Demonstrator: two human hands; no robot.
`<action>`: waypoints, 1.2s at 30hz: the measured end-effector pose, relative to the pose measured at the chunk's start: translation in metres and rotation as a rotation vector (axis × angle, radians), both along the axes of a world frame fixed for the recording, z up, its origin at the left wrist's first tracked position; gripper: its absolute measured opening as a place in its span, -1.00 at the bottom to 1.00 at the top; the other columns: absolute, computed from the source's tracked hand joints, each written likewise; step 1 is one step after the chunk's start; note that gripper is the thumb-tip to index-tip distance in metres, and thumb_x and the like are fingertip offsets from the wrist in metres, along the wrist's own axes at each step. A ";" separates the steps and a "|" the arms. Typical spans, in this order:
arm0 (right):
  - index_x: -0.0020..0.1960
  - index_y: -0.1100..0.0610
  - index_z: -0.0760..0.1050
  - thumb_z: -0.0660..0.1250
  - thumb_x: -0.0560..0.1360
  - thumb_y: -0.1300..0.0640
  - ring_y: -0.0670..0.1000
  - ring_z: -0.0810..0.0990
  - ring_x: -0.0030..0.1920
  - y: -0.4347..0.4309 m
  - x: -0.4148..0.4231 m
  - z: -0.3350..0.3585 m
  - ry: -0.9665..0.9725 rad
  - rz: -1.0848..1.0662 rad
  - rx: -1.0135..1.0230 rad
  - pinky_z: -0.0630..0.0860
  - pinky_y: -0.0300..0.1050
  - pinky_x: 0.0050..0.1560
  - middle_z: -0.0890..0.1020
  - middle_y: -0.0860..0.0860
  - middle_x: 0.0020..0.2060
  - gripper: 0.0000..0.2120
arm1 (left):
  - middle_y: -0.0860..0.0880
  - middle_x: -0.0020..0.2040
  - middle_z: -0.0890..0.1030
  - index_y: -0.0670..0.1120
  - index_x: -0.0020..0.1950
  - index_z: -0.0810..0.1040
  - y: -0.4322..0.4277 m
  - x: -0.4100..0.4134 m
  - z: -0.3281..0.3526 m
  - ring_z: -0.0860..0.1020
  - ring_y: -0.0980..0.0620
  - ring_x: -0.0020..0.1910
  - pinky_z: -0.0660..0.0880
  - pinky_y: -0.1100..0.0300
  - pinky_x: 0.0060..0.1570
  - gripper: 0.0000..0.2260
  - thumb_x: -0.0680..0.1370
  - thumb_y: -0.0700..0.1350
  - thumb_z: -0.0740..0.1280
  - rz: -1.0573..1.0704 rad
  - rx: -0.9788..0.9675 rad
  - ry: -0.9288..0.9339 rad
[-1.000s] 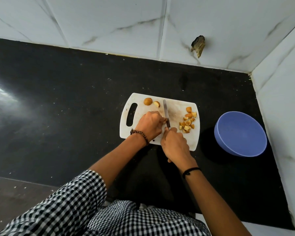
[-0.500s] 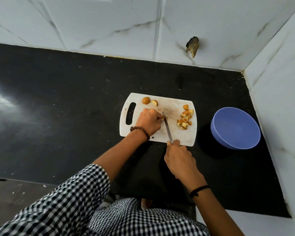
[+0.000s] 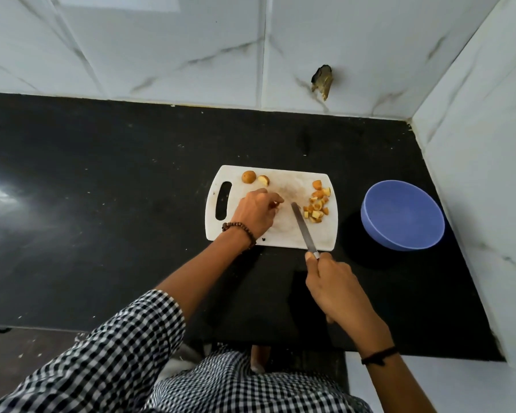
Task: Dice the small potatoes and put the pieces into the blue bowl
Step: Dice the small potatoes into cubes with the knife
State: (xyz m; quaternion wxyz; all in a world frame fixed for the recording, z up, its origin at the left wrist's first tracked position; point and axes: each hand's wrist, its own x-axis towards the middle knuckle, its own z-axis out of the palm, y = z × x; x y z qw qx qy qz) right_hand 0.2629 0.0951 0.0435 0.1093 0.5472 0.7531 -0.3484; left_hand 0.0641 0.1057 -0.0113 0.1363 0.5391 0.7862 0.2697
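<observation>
A white cutting board lies on the black counter. A whole small potato and a cut half sit at the board's far left. A heap of diced potato pieces lies at its right side. My left hand rests on the board's middle with fingers curled over something small; what is under them is hidden. My right hand grips the handle of a knife, whose blade lies slanted across the board just left of the dice. The blue bowl stands right of the board.
The black counter stretches far to the left. White marbled tile walls close the back and the right side; a broken hole shows in the back wall. The counter's front edge is near my body.
My right hand has pulled the knife back toward me, off the board's front edge, with the blade tilted. My left hand stayed on the board's middle.
</observation>
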 end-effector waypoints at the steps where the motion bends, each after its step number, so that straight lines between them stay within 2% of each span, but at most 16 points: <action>1: 0.12 0.08 0.39 -0.05 0.69 -0.17 0.03 0.61 -0.14 0.002 0.001 0.000 0.019 -0.019 0.002 0.64 0.12 -0.01 0.55 0.05 -0.12 -0.62 | -0.09 0.01 0.61 -0.08 0.17 0.62 -0.002 -0.001 0.000 0.59 -0.02 -0.05 0.56 0.14 0.06 -0.77 0.53 -0.25 0.34 -0.002 0.014 -0.010; 3: 0.16 0.09 0.38 -0.04 0.69 -0.17 0.03 0.61 -0.15 0.005 0.001 -0.001 0.044 -0.040 0.028 0.64 0.13 -0.03 0.53 0.04 -0.14 -0.62 | -0.08 0.00 0.62 -0.08 0.15 0.63 -0.006 -0.001 -0.001 0.60 0.00 -0.06 0.55 0.20 0.07 -0.76 0.52 -0.27 0.36 -0.018 0.038 -0.034; 5: 0.17 0.09 0.38 -0.03 0.69 -0.17 0.03 0.61 -0.15 0.006 0.000 -0.003 0.060 -0.053 0.045 0.65 0.13 -0.03 0.52 0.04 -0.14 -0.61 | -0.06 0.01 0.62 -0.09 0.15 0.64 -0.010 -0.002 -0.002 0.59 0.05 -0.06 0.54 0.22 0.07 -0.77 0.50 -0.21 0.40 -0.037 0.046 -0.080; 7: 0.16 0.09 0.40 -0.03 0.68 -0.19 0.04 0.62 -0.13 0.008 -0.002 -0.008 0.079 -0.062 0.050 0.65 0.14 -0.05 0.54 0.05 -0.13 -0.59 | -0.03 0.00 0.63 -0.09 0.10 0.66 -0.012 -0.004 -0.003 0.59 0.09 -0.07 0.56 0.21 0.06 -0.80 0.49 -0.12 0.44 -0.035 0.053 -0.127; 10: 0.13 0.07 0.40 -0.02 0.67 -0.22 0.03 0.62 -0.15 0.011 -0.005 -0.016 0.099 -0.078 0.017 0.66 0.08 -0.12 0.57 0.06 -0.10 -0.60 | -0.02 -0.03 0.65 -0.11 0.03 0.68 -0.013 -0.005 -0.004 0.60 0.10 -0.09 0.57 0.19 0.04 -0.84 0.47 -0.13 0.45 -0.005 0.075 -0.161; 12: 0.08 0.09 0.42 0.01 0.67 -0.22 -0.02 0.59 -0.26 0.011 -0.006 -0.020 0.157 -0.146 -0.088 0.58 -0.07 -0.29 0.57 0.05 -0.13 -0.58 | -0.04 -0.02 0.64 -0.13 0.07 0.66 -0.013 -0.005 -0.004 0.61 0.09 -0.08 0.56 0.23 0.06 -0.80 0.46 -0.17 0.46 0.004 0.076 -0.166; 15: 0.02 0.17 0.47 0.11 0.66 -0.20 -0.06 0.40 -0.49 0.010 -0.006 -0.023 0.370 -0.342 -0.346 0.39 -0.13 -0.50 0.47 0.01 -0.36 -0.57 | -0.06 -0.02 0.63 -0.15 0.10 0.65 -0.012 -0.004 -0.006 0.60 0.09 -0.09 0.53 0.31 0.00 -0.77 0.46 -0.18 0.47 0.011 0.063 -0.137; 18: 0.00 0.19 0.45 0.14 0.67 -0.18 -0.08 0.26 -0.55 0.006 -0.003 -0.021 0.489 -0.475 -0.597 0.24 -0.20 -0.57 0.36 -0.03 -0.48 -0.58 | -0.03 -0.03 0.60 -0.12 0.09 0.65 -0.011 -0.005 -0.007 0.55 0.11 -0.13 0.54 0.27 -0.04 -0.76 0.44 -0.13 0.48 0.032 0.017 -0.097; 21: -0.01 0.18 0.44 0.15 0.67 -0.16 -0.09 0.21 -0.55 0.004 0.002 -0.019 0.514 -0.493 -0.691 0.17 -0.22 -0.59 0.33 -0.04 -0.48 -0.60 | -0.03 -0.03 0.59 -0.12 0.10 0.64 -0.012 -0.005 -0.008 0.55 0.10 -0.13 0.55 0.24 -0.04 -0.72 0.42 -0.11 0.50 0.044 -0.001 -0.101; 23: -0.02 0.18 0.45 0.15 0.66 -0.18 -0.10 0.22 -0.54 0.004 0.005 -0.021 0.518 -0.482 -0.652 0.17 -0.22 -0.58 0.34 -0.05 -0.48 -0.59 | -0.04 -0.02 0.59 -0.14 0.11 0.64 -0.012 -0.005 -0.008 0.56 0.09 -0.12 0.56 0.23 -0.01 -0.72 0.42 -0.14 0.50 0.048 -0.001 -0.112; 27: -0.04 0.16 0.49 0.16 0.63 -0.24 -0.11 0.29 -0.53 0.005 0.005 -0.024 0.515 -0.410 -0.443 0.24 -0.21 -0.55 0.39 -0.07 -0.48 -0.55 | -0.06 -0.03 0.61 -0.16 0.04 0.67 -0.012 -0.005 -0.005 0.59 0.08 -0.12 0.55 0.25 0.02 -0.79 0.42 -0.21 0.50 0.060 -0.001 -0.148; 30: -0.03 0.17 0.49 0.14 0.63 -0.25 -0.11 0.34 -0.51 0.008 -0.001 -0.023 0.482 -0.326 -0.309 0.29 -0.17 -0.49 0.42 -0.03 -0.42 -0.53 | -0.02 -0.05 0.62 -0.11 -0.02 0.69 -0.010 -0.003 -0.003 0.58 0.12 -0.14 0.52 0.34 -0.01 -0.85 0.42 -0.21 0.49 0.079 0.005 -0.175; 33: -0.05 0.09 0.48 0.09 0.64 -0.25 -0.08 0.46 -0.41 0.013 -0.011 -0.023 0.410 -0.211 -0.176 0.38 -0.12 -0.36 0.52 0.01 -0.33 -0.56 | 0.02 -0.08 0.64 -0.05 -0.02 0.70 -0.006 0.001 0.000 0.53 0.20 -0.19 0.47 0.41 -0.09 -0.87 0.44 -0.17 0.48 0.101 0.003 -0.182; 36: -0.03 0.08 0.46 0.03 0.66 -0.24 -0.01 0.59 -0.22 0.015 -0.020 -0.024 0.318 -0.102 -0.020 0.54 -0.01 -0.18 0.59 0.03 -0.22 -0.57 | 0.02 -0.07 0.67 -0.05 0.02 0.70 -0.002 0.005 0.002 0.51 0.21 -0.18 0.42 0.42 -0.08 -0.85 0.46 -0.15 0.46 0.119 -0.016 -0.195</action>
